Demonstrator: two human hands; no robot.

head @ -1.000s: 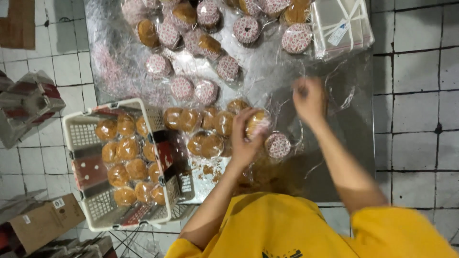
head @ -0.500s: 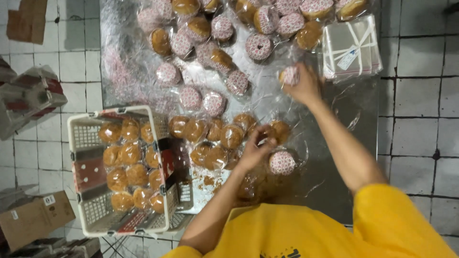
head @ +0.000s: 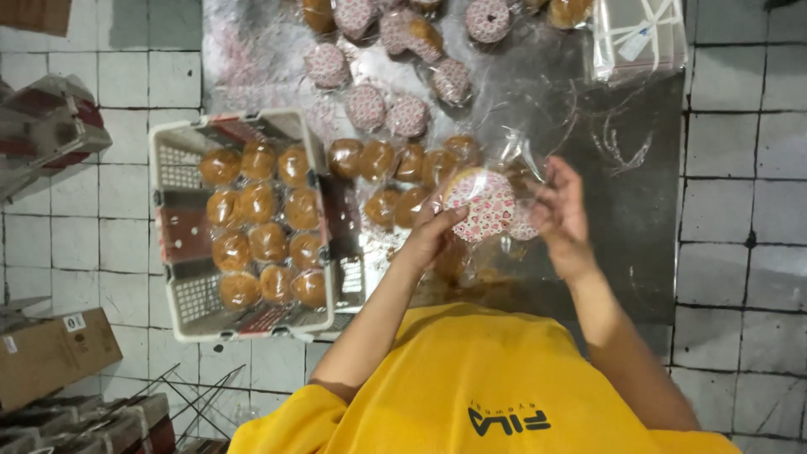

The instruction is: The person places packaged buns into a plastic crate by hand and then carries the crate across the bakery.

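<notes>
**Both hands back on one patterned bun, bagging half done**

Since half a sec ago my right hand came back from the far pile and now meets my left hand over the table. Left fingers grip the patterned bun from below; right fingers pinch the clear wrap at its side, which I think is the bag mouth, tho glare makes it hard to tell. Bun sits between both hands, above the row of plain brown buns. Done so far: a batch of wrapped patterned buns lying further up the table. Left: brown buns on the table, plus a full basket to my left.
</notes>
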